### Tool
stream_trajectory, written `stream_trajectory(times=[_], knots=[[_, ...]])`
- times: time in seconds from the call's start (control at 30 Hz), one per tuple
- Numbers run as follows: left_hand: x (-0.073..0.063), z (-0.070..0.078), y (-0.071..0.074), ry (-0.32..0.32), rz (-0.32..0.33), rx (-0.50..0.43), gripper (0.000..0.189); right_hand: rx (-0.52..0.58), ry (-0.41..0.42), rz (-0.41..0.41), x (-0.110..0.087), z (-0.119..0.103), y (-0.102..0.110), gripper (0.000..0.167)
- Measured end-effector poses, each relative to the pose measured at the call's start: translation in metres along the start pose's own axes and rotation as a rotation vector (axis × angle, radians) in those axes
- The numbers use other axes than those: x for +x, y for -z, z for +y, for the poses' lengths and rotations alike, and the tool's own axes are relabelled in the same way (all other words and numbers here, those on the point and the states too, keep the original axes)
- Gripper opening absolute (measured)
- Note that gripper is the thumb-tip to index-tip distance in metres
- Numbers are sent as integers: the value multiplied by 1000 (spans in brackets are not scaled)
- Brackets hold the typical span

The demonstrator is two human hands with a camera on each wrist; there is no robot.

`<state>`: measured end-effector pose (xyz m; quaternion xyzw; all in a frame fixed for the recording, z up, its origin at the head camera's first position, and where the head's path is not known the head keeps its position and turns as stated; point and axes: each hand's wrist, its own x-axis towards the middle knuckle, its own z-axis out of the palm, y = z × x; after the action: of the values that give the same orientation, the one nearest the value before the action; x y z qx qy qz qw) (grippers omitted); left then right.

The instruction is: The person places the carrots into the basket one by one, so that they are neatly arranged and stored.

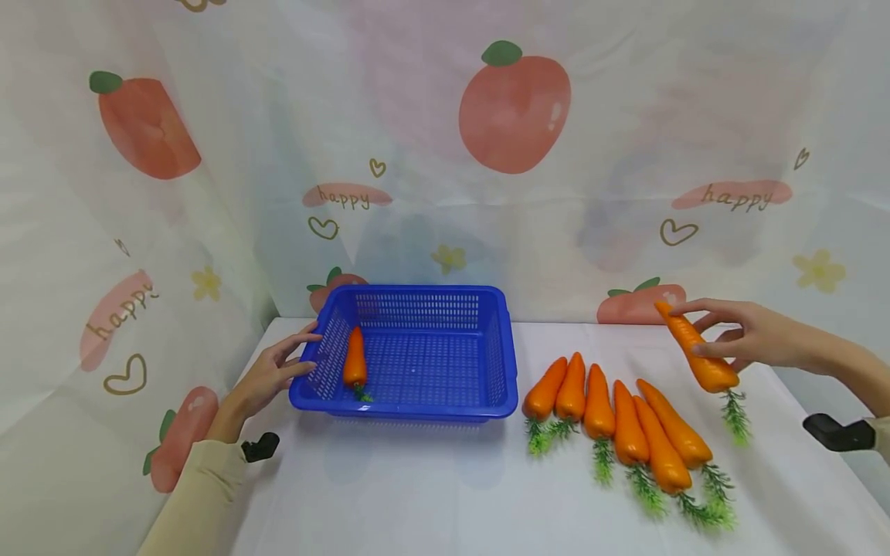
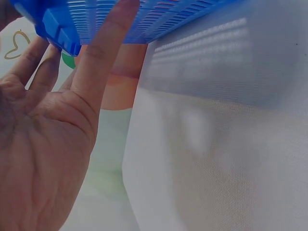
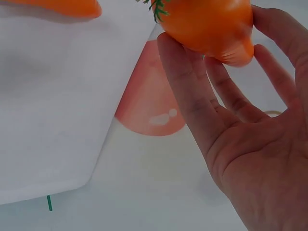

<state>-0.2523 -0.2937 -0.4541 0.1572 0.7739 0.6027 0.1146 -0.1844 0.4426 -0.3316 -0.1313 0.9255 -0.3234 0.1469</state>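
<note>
My right hand (image 1: 740, 332) holds a carrot (image 1: 702, 359) above the table's right side, thumb on one side and fingers on the other. Its narrow tip points up and left, and green leaves hang from the thick end. In the right wrist view, that carrot (image 3: 211, 24) sits between thumb and fingertips. My left hand (image 1: 267, 374) holds the left rim of a blue plastic basket (image 1: 403, 409), with the thumb against the wall in the left wrist view. One carrot (image 1: 355, 359) lies inside, near the basket's left wall, leaves toward the front.
Several carrots (image 1: 599, 401) lie in a slanting row on the white table (image 1: 417, 486), right of the basket, leaves toward the front. A patterned cloth (image 1: 417, 116) hangs behind the table and along its left side.
</note>
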Motion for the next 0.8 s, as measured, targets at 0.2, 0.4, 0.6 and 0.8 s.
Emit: stream_trajectory(times=[0.2,0.4,0.6,0.8], knots=[[0,-2,0,6,5,3,56,2,22,9,5,-11,0,64],[0,-3,0,1,9,11,56,76,31,-34,17,-26,-2,65],[0,0,0,-7,8,11,55,78,44,-44,35,-45,-6,62],[1,-2,0,-4,10,17,55,74,71,-77,61,-70,-16,63]])
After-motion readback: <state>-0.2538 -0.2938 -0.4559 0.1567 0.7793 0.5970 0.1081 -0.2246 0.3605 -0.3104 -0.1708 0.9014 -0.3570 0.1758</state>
